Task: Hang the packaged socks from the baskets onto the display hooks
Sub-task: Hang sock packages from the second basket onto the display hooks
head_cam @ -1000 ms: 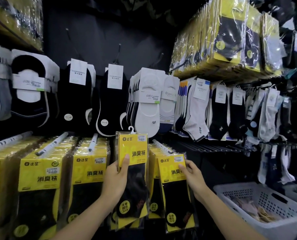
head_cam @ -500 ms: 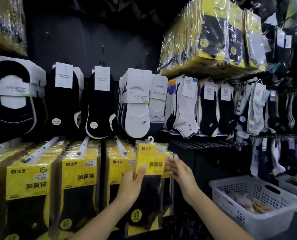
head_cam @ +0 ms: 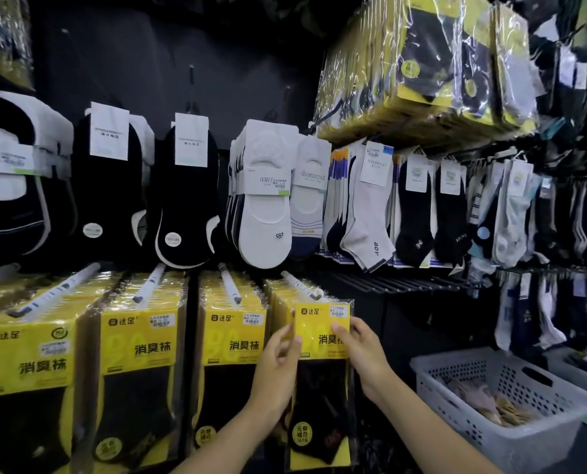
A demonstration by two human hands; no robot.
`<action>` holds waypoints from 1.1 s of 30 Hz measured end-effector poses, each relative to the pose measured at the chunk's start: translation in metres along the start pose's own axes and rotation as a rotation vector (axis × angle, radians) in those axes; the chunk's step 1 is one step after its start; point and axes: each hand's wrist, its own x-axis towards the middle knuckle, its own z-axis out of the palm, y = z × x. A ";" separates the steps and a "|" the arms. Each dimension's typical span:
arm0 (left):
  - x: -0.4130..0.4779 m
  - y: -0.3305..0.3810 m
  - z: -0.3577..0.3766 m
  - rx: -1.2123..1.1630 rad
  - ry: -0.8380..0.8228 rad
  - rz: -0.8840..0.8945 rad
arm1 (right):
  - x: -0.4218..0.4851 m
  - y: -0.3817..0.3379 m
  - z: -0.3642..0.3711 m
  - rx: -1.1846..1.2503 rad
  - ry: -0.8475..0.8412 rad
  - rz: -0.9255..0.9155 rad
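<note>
Sock pack [head_cam: 322, 340]: yellow card over black socks, clear wrap, upright. It is held in front of the rightmost stack in the lower row of the display wall. Its white hanger [head_cam: 316, 295] sits at the front tip of that stack's hook [head_cam: 300, 285]; whether it is threaded on cannot be told.

Left hand [head_cam: 278, 371]: pinches the pack's left edge, thumb on the front, fingers behind.

Right hand [head_cam: 363, 354]: pinches the pack's right edge, thumb on the yellow card, fingers curled behind.

Yellow packs [head_cam: 138, 340]: same design, in full stacks on the lower-row hooks to the left of the held pack.

Black socks [head_cam: 186, 200], white socks [head_cam: 264, 213]: hanging in the row above.

Basket [head_cam: 449, 398]: white, perforated, low at the right, well apart from the hands. It holds a few tan packaged items.
</note>
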 end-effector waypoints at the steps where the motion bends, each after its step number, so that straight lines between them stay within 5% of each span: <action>1: 0.003 -0.003 -0.001 0.000 0.005 -0.009 | 0.005 0.002 0.002 -0.020 -0.011 0.001; 15: 0.026 -0.021 -0.007 0.106 -0.091 -0.062 | 0.040 0.037 0.011 -0.055 0.283 0.065; 33: -0.017 0.001 -0.012 0.082 0.002 0.006 | -0.044 -0.008 -0.019 0.112 -0.071 0.049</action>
